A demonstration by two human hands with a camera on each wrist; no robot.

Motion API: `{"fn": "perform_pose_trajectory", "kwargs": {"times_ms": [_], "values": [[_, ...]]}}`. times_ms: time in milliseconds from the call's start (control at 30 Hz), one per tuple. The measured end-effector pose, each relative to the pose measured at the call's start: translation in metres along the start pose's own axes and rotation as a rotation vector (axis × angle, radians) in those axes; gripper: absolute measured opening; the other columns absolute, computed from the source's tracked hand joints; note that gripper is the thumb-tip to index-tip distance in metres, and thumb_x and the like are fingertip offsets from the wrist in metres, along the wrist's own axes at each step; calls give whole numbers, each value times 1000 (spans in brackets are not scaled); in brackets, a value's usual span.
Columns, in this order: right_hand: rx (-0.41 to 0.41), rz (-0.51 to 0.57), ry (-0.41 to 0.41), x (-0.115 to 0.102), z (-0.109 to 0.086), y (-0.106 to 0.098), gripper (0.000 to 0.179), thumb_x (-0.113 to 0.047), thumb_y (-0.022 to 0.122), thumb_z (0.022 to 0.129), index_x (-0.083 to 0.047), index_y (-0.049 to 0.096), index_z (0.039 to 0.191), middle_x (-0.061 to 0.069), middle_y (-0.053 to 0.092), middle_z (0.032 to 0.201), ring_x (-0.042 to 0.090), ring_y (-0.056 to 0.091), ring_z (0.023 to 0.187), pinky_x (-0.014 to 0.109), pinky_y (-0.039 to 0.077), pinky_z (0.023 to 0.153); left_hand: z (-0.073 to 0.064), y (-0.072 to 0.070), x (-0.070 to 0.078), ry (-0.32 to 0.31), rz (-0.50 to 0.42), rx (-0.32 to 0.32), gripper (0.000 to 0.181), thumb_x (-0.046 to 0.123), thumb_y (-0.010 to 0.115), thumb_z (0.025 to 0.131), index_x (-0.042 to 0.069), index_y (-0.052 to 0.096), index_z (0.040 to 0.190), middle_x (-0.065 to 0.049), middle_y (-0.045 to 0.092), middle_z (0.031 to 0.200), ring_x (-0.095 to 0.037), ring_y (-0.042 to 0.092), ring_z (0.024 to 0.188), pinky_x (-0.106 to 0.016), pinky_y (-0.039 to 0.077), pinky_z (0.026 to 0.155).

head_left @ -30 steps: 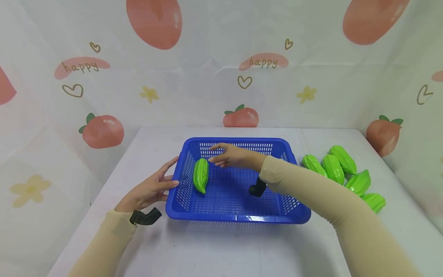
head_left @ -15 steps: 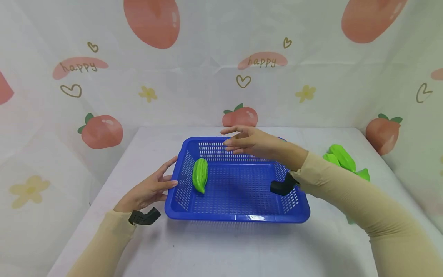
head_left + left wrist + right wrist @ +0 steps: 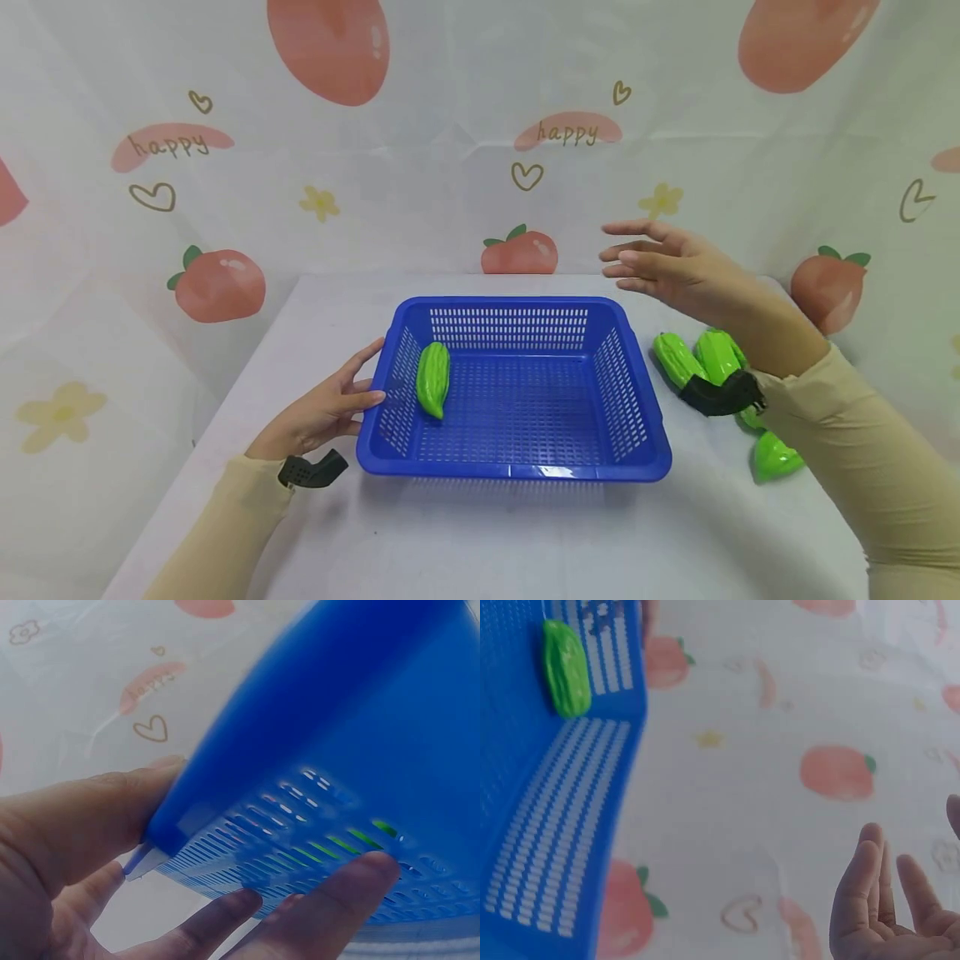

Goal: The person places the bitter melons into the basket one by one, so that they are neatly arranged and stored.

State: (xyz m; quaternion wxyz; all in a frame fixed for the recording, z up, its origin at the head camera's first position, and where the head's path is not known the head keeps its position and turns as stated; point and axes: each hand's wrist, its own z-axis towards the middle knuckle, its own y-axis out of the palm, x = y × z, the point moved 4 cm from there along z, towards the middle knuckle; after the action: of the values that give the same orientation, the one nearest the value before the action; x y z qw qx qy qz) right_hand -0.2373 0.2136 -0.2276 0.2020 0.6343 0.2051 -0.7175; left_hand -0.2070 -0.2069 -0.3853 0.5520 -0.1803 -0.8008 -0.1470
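A blue plastic basket (image 3: 517, 472) with slotted walls stands on the table. Inside, near its left wall, lies a ridged green bitter melon (image 3: 433, 380); the right wrist view also shows this bitter melon (image 3: 567, 669). My left hand (image 3: 322, 408) holds the basket's left side, thumb at the rim. In the left wrist view, the fingers (image 3: 322, 907) touch the slotted outer wall. My right hand (image 3: 675, 262) is in the air beyond the basket's back right corner, fingers loosely extended, holding nothing. Its fingers are apart from everything in the right wrist view.
Several more green bitter melons (image 3: 678, 360) lie right of the basket, partly hidden by the right wrist and its black camera mount (image 3: 720, 395). A white tabletop (image 3: 480, 542) surrounds the basket. A fruit-printed white cloth (image 3: 420, 192) hangs behind.
My right hand has left the basket's inside, moving right and up to above the table's far right. The left hand and the bitter melon in the basket have stayed in place.
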Motion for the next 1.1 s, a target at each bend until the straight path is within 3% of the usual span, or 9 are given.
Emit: {"fn": "perform_pose_trajectory", "kwargs": {"times_ms": [267,333,500,867,967,1033,1100], "values": [[128,126,-122,11,-41,-57,40,3,40,100,-11,47,137,7,62,119,16,64,110,24,54,91,-1,1,0,3,-3,-5,90,13,63,94,45,3,153,-26,29,154,-38,62,113,-54,53,88],[176,145,-134,19,-48,-67,41,5,40,100,-10,48,137,7,63,118,17,65,108,25,55,90,-1,0,0,2,-6,-1,90,13,63,94,46,4,153,-25,30,153,-38,63,112,-54,54,88],[192,202,-156,49,-61,-86,43,8,37,99,-10,47,136,7,66,117,18,66,107,27,56,89,-2,-1,-1,8,-5,-3,88,14,63,94,45,6,153,-24,33,152,-37,64,110,-53,54,87],[345,-56,81,123,-70,-104,36,-4,50,99,-30,47,124,-18,66,106,-4,63,98,14,54,80,1,-1,-2,8,8,-9,86,15,62,95,46,6,153,-23,33,153,-36,64,111,-53,54,88],[372,-190,181,137,-70,-108,37,-12,52,100,-30,43,130,-23,59,108,-10,59,97,13,52,81,1,0,-2,9,14,-3,86,15,62,95,46,6,153,-23,33,153,-37,64,111,-53,54,87],[374,-284,244,144,-69,-110,44,-18,52,101,-23,37,142,-9,59,122,-11,54,100,21,52,91,1,0,-1,9,18,1,86,14,62,95,46,6,153,-23,33,153,-37,64,111,-52,54,87],[370,-366,291,150,-67,-111,56,-23,51,101,-11,27,150,10,53,136,-3,53,107,35,49,101,1,0,-1,7,17,3,86,14,62,95,45,6,153,-23,33,153,-37,64,110,-52,54,87]]}}
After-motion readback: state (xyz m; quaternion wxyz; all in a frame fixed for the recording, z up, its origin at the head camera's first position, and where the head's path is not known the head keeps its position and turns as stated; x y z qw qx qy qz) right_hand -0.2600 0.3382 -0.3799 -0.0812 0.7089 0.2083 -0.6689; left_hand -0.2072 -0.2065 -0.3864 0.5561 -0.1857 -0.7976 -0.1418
